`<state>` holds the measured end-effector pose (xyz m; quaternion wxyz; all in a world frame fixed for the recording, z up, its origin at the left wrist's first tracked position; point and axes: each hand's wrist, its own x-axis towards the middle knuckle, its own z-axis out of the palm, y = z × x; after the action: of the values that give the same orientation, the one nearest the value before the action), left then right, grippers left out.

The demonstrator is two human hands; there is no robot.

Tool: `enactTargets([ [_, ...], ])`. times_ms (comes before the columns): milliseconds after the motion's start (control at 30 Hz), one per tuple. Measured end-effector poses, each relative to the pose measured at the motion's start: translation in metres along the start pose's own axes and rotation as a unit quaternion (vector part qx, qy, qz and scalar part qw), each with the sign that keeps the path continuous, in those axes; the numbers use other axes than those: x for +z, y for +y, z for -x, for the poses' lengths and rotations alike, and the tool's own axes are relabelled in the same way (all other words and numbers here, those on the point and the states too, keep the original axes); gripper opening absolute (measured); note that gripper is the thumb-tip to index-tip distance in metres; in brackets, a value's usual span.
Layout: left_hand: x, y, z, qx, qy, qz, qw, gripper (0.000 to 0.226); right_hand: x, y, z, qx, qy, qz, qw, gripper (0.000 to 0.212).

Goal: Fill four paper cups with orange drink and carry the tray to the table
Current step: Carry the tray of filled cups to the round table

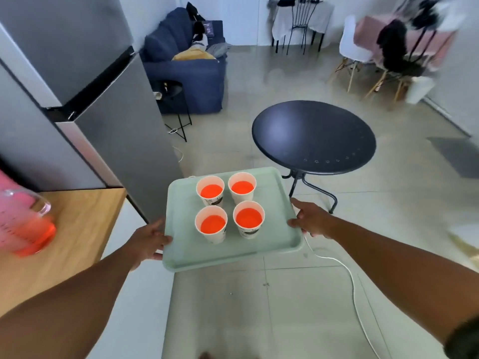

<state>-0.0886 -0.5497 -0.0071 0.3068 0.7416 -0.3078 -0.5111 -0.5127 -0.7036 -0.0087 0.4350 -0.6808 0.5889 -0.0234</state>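
2 bare arms are stretched forward, and a pale green tray (186, 252) is held level above the tiled floor (285, 294). Its left edge is gripped by the left hand (149, 240), thumb on the rim; its right edge is gripped by the right hand (312, 218) in the same way. 4 paper cups (229, 207) are stood upright on the tray in 2 rows of 2, each filled with orange drink. A white cable (347, 270) is seen lying on the floor below the right arm. At the left, a glass jug (24, 224) with some orange drink is seen on a wooden worktop (83, 224). Just beyond the tray, a round dark worktop (313, 137) is seen, with a grey fridge (85, 99) at the left.
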Motion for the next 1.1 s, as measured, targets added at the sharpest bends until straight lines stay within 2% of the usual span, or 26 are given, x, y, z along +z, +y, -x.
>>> enactTargets([
  [133,0.033,0.032,-0.036,0.019,-0.053,-0.033,0.998,0.068,-0.025,0.031,0.006,0.04,0.031,-0.016,0.999,0.079],
  [400,0.091,0.088,-0.118,0.049,-0.093,-0.093,0.99,0.071,-0.061,0.076,-0.003,0.113,0.09,-0.066,0.987,0.082],
  [767,0.136,0.188,-0.224,0.083,-0.176,-0.156,0.968,0.071,-0.103,0.096,-0.047,0.156,0.155,-0.117,0.969,0.085],
  [1100,0.172,0.238,-0.298,0.088,-0.19,-0.179,0.961,0.071,-0.138,0.11,-0.098,0.176,0.172,-0.14,0.959,0.086],
])
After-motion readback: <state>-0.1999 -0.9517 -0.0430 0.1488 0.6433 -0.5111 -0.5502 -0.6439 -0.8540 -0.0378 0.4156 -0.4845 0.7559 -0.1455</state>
